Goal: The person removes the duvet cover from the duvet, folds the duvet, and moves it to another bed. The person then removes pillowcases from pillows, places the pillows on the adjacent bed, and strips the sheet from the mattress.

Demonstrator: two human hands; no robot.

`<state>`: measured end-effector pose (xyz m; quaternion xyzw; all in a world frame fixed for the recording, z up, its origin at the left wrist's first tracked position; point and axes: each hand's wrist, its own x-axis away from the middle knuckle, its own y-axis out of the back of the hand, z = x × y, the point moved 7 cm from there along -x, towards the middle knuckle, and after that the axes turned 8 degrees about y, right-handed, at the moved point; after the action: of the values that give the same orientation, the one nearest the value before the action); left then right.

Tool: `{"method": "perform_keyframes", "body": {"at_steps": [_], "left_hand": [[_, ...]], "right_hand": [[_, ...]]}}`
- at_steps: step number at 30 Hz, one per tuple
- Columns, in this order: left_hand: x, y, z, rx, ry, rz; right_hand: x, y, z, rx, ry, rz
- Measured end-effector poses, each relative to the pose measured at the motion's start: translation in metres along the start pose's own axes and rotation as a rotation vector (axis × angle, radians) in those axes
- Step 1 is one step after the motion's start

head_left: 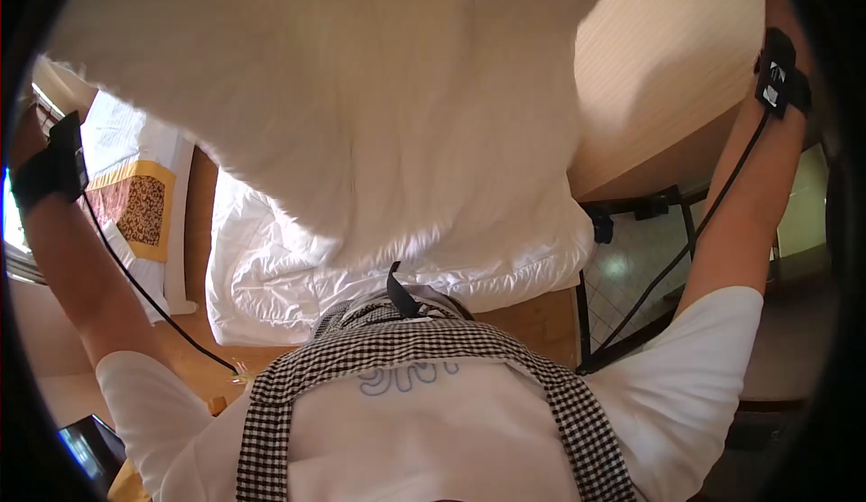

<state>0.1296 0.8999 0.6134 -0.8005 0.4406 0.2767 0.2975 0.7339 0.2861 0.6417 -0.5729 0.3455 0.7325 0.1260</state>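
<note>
A large cream-white quilt [361, 96] hangs raised in front of me and fills the upper middle of the view. Its lower part meets the shiny white bedding [271, 276] below. Both my arms are lifted wide, with black straps at the wrists. At the left edge, my left hand [25, 128] shows only in part, near the quilt's left corner; its fingers are hidden. On the right, just the base of my right hand [785, 6] appears above the strap, beside the quilt's upper right side. What either hand grips is out of sight.
A pale wooden panel [667, 69] stands at the right, close to my right arm. To the left lies another bed with a yellow-bordered patterned cloth [144, 209]. Black cables [135, 281] run from both wrists. A dark metal frame [582, 322] stands over tiled floor at right.
</note>
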Motion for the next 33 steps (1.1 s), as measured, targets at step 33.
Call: {"method": "perform_keyframes", "body": {"at_steps": [33], "left_hand": [[0.092, 0.189, 0.471, -0.73, -0.664, 0.781]], "right_hand": [[0.418, 0.032, -0.13, 0.129, -0.814, 0.091]]}}
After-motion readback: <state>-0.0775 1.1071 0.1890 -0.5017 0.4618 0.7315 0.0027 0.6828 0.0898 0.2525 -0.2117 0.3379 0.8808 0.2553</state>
